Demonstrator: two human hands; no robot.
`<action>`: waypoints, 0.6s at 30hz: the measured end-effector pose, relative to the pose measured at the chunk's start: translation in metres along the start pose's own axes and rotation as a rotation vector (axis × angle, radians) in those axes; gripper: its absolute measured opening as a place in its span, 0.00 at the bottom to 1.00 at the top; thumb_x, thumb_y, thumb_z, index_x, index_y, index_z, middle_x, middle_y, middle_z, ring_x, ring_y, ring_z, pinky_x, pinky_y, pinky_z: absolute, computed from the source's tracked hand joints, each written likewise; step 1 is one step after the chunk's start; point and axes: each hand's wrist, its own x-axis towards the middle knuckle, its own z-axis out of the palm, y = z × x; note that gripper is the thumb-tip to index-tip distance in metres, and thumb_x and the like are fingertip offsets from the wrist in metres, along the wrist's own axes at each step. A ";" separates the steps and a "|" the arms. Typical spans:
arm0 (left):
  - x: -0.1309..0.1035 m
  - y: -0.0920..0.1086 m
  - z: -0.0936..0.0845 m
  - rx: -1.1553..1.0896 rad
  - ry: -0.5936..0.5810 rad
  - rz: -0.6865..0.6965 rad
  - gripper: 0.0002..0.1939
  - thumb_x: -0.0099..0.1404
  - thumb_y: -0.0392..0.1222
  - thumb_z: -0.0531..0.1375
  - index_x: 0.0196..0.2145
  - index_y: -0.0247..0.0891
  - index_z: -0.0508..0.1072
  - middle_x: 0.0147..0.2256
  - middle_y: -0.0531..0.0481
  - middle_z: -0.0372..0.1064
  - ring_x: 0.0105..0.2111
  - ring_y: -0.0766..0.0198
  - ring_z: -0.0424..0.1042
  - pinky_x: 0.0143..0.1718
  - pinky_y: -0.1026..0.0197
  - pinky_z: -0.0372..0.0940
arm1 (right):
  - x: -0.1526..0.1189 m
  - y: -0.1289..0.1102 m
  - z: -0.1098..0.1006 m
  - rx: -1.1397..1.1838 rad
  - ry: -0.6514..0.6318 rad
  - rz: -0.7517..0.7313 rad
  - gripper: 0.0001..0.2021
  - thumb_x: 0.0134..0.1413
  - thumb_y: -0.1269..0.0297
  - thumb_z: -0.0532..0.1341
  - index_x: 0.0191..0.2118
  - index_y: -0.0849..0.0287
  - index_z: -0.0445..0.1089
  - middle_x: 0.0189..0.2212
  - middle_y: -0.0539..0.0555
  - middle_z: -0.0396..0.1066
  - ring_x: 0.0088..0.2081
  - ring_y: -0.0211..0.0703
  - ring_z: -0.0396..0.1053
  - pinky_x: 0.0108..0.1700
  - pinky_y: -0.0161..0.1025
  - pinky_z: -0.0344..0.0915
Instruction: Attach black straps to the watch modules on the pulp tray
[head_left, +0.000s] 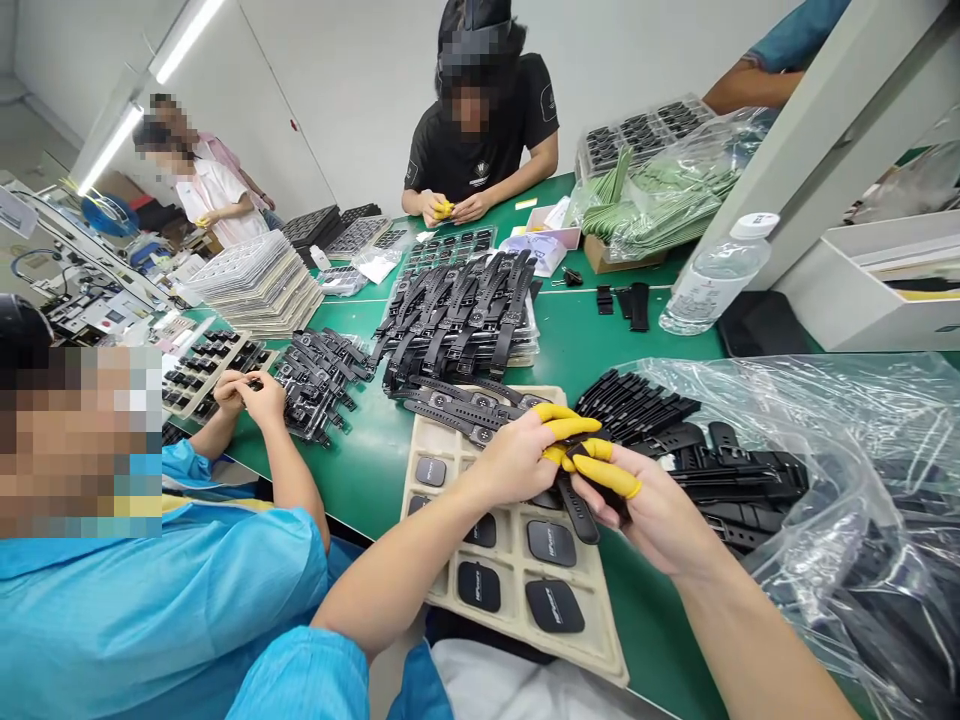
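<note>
My left hand [525,450] and my right hand [645,495] meet over the right side of a beige compartment tray [611,640]. Yellow finger cots cover several fingertips on both. Between the fingers is a black watch strap [577,515], its free end hanging down. Whatever it joins is hidden by my fingers. Square black watch faces [555,605] with pale lettering lie in the tray's pockets. Finished-looking watches with straps [442,400] lie across the tray's far end. Just right of my hands is a heap of black straps [637,400].
A tall stack of strapped watches [457,310] stands beyond the tray. Clear plastic bags [847,420] cover the right side. A water bottle [720,275] stands by a white box [885,290]. One co-worker [165,590] sits close at left, another [484,150] opposite.
</note>
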 end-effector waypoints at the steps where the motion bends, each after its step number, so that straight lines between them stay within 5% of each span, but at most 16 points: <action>1: 0.000 0.001 -0.001 0.015 -0.011 0.001 0.30 0.63 0.29 0.51 0.61 0.36 0.72 0.60 0.41 0.69 0.64 0.56 0.67 0.68 0.52 0.64 | 0.000 0.000 -0.001 0.009 -0.007 0.009 0.25 0.46 0.42 0.75 0.29 0.58 0.68 0.15 0.46 0.62 0.16 0.30 0.51 0.19 0.32 0.48; 8: 0.000 0.004 -0.002 0.048 0.019 0.007 0.26 0.67 0.32 0.52 0.61 0.40 0.73 0.59 0.43 0.69 0.63 0.55 0.69 0.66 0.52 0.66 | 0.000 0.000 0.000 0.103 0.051 0.011 0.23 0.47 0.45 0.76 0.31 0.56 0.67 0.14 0.44 0.59 0.17 0.30 0.49 0.18 0.31 0.47; 14: 0.000 0.000 0.001 -0.012 0.195 0.043 0.20 0.72 0.34 0.53 0.58 0.38 0.74 0.56 0.42 0.74 0.58 0.57 0.73 0.64 0.52 0.68 | 0.001 -0.002 0.000 0.167 0.111 -0.033 0.22 0.47 0.47 0.76 0.31 0.56 0.67 0.16 0.43 0.59 0.17 0.30 0.50 0.18 0.30 0.47; 18: 0.000 0.000 0.002 0.023 0.094 0.042 0.25 0.67 0.30 0.52 0.60 0.38 0.72 0.58 0.42 0.73 0.62 0.56 0.70 0.66 0.52 0.66 | 0.001 0.001 -0.002 0.133 0.038 -0.015 0.22 0.48 0.46 0.76 0.32 0.56 0.69 0.15 0.44 0.59 0.17 0.30 0.51 0.19 0.30 0.48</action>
